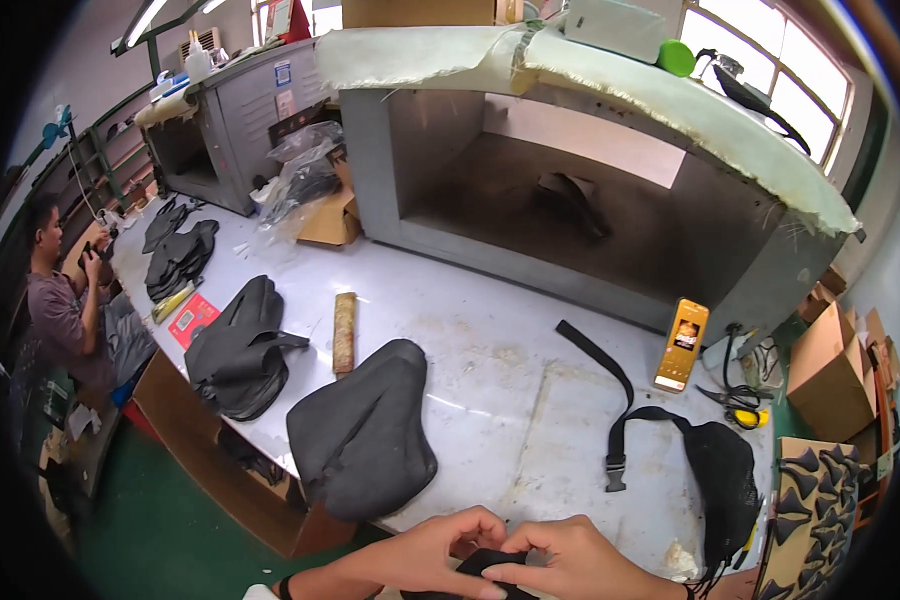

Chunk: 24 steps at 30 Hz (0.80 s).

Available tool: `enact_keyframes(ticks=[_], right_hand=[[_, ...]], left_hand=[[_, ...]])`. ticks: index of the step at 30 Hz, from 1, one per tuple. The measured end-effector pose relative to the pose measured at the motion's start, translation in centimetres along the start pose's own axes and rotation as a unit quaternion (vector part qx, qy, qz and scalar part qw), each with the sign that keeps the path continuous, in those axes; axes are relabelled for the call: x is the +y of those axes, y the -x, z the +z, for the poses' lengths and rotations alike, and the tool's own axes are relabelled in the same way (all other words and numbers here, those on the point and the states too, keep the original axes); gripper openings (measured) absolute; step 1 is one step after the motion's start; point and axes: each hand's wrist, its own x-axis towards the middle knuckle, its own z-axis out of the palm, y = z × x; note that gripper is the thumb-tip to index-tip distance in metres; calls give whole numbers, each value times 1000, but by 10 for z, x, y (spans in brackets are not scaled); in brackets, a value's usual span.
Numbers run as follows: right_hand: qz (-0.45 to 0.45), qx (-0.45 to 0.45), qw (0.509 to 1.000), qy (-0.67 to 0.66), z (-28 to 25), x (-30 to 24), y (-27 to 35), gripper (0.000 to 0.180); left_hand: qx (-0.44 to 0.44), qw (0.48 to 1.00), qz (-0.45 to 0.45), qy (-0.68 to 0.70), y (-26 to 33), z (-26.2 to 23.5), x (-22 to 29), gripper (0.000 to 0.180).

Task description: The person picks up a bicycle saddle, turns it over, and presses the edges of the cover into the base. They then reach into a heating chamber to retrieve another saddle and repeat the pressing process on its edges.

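A small black fabric piece (pixel 487 563) is held at the bottom edge of the view, pinched between the left hand (pixel 432 553) and the right hand (pixel 568 560) just above the near edge of the white worktable (pixel 490 370). Only a narrow dark strip of it is seen between the curled fingers; the rest is hidden by both hands, so its full shape cannot be told.

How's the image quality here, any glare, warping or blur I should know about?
Head view: fisheye bends the white worktable edges and blackens the corners; the bright windows are blown out; soft sheen on the tabletop; both hands sit cropped at the lower edge, fairly sharp on a small black fabric piece.
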Motion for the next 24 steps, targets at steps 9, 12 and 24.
enact_keyframes(ticks=[9, 12, 24], right_hand=[[-6, 85, 994, -74, 23, 30, 6, 20], [90, 69, 965, -235, 27, 48, 11, 16], [-164, 257, 940, -156, 43, 63, 14, 16]], left_hand=[[57, 982, -35, -176, 13, 2, -16, 27], [69, 972, 0, -226, 11, 10, -9, 22], [89, 991, -97, -7, 3, 9, -18, 22]])
